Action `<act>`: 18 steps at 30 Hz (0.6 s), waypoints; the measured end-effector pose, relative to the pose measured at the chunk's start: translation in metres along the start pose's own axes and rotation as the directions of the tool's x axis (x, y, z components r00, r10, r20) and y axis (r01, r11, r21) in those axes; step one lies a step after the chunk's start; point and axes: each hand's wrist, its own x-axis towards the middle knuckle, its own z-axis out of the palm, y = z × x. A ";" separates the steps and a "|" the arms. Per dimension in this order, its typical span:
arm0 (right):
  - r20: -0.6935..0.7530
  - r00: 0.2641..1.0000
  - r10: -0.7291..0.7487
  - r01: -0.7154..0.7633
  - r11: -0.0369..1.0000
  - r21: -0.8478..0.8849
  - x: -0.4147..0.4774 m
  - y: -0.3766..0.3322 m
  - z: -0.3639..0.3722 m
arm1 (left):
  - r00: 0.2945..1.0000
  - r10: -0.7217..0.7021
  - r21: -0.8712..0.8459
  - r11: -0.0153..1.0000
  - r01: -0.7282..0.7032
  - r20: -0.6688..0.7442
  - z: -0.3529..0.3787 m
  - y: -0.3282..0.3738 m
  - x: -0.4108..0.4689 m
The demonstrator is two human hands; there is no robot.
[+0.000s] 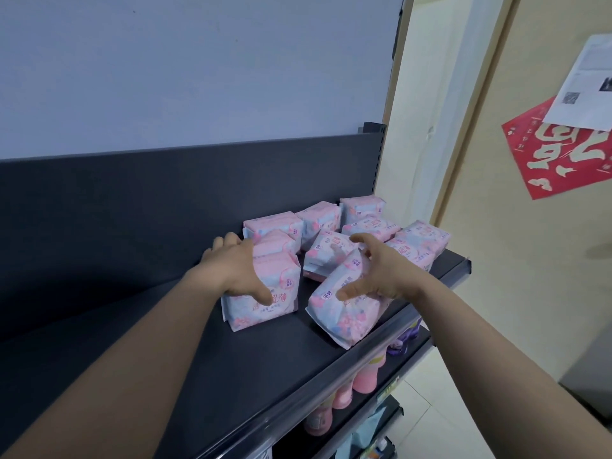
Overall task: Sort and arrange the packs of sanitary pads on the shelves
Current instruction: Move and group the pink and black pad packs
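Several pink and white packs of sanitary pads lie scattered on the right half of a dark shelf (231, 369). My left hand (238, 270) rests on the left side of an upright front pack (265, 306), thumb across its face, fingers reaching behind it. My right hand (374, 270) hovers spread over a tilted pack (347, 316) near the shelf's front edge, thumb touching its top. More packs (321, 220) stand behind, some upright, some leaning (420, 240).
The shelf's left half is bare dark metal with a dark back panel (165, 193). Lower shelves hold pink bottles (364, 376) and other goods. A beige door with a red paper decoration (563, 150) stands to the right.
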 end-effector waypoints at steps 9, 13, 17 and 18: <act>-0.135 0.991 0.010 0.003 0.995 0.096 0.010 0.000 0.001 | 1.000 0.004 -0.293 0.956 -0.001 0.011 0.000 -0.010 -0.017; -0.112 0.993 0.029 -0.010 0.986 0.166 0.017 0.004 0.001 | 1.000 0.017 -0.307 0.952 -0.013 0.008 0.002 -0.024 -0.024; -0.037 0.999 0.022 -0.008 0.939 0.344 0.036 0.007 -0.007 | 0.999 -0.023 -0.311 0.950 0.034 0.040 -0.002 -0.039 -0.029; 0.016 1.000 0.011 -0.016 0.927 0.375 0.042 0.005 -0.007 | 0.998 -0.033 -0.319 0.947 0.046 0.044 -0.003 -0.042 -0.029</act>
